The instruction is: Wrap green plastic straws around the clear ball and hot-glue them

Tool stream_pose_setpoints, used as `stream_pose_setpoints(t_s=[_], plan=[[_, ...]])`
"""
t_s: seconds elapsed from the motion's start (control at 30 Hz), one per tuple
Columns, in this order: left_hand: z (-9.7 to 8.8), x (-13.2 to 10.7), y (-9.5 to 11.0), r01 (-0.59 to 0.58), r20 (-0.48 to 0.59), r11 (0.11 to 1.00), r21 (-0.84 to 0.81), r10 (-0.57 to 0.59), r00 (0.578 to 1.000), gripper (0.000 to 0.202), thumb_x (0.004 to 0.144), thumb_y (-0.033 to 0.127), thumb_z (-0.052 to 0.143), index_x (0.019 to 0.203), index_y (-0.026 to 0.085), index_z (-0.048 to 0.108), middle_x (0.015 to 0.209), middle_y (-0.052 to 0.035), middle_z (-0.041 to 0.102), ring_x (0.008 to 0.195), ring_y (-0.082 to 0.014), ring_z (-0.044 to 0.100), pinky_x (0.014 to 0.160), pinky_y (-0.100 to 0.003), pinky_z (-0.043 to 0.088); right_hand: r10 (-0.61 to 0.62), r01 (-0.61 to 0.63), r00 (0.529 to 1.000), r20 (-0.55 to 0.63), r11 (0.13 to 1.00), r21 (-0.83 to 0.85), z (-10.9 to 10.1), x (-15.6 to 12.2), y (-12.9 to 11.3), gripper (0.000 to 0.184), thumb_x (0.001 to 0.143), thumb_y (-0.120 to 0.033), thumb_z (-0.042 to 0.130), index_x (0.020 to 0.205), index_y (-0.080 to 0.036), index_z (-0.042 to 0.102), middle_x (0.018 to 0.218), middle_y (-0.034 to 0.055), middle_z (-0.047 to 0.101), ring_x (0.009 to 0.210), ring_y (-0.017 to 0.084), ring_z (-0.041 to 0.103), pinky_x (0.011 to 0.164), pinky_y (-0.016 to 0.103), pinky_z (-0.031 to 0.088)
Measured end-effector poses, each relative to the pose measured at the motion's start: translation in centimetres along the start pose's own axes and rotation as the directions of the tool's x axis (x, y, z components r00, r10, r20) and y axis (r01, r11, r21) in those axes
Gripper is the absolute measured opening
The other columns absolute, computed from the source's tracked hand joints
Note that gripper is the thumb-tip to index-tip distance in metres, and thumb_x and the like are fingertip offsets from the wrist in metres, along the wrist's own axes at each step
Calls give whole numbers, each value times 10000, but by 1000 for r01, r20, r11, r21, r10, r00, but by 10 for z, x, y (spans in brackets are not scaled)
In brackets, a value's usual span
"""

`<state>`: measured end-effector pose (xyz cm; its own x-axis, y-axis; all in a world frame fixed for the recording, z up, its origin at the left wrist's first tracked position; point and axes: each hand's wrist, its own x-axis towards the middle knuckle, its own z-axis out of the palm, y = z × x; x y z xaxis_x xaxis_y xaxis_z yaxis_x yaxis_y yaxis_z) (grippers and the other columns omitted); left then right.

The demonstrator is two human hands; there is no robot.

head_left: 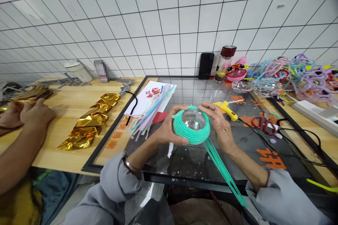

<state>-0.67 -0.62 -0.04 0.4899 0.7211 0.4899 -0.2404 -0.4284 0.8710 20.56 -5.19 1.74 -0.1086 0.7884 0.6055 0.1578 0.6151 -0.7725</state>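
A clear plastic dome wound with teal tubing sits between both my hands above the glass table top. My left hand cups its left side, fingers curled round the coil. On the right side, my right hand presses its fingers against the coil. Loose ends of the teal tubing trail down toward my lap.
A bundle of pastel tubes lies on white paper left of the dome. A yellow glue gun, red scissors and black cables lie right. Coloured frames heap at back right. Another person's hands rest near gold foil pieces.
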Motion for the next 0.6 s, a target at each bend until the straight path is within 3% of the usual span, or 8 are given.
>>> stream_pose_setpoints(t_s=[0.27, 0.6], plan=[[3, 2, 5, 88, -64, 996, -1, -88, 994, 942, 460, 456, 944, 1243, 243, 465, 1313, -110, 534, 1240, -343, 542, 1067, -487, 421, -12, 12, 1000, 6, 999, -51, 0, -1, 8, 462, 1018, -543, 357, 1341, -357, 631, 1319, 69, 557, 1296, 262, 482, 1117, 503, 359], [-1, 4, 4, 45, -94, 999, 5, -44, 995, 922, 466, 452, 938, 1236, 262, 469, 1253, -70, 566, 1157, -300, 591, 985, -438, 463, -39, 39, 999, -3, 995, -97, -1, -2, 6, 456, 1019, -536, 356, 1345, -363, 625, 1328, 67, 544, 1296, 271, 473, 1123, 520, 324]])
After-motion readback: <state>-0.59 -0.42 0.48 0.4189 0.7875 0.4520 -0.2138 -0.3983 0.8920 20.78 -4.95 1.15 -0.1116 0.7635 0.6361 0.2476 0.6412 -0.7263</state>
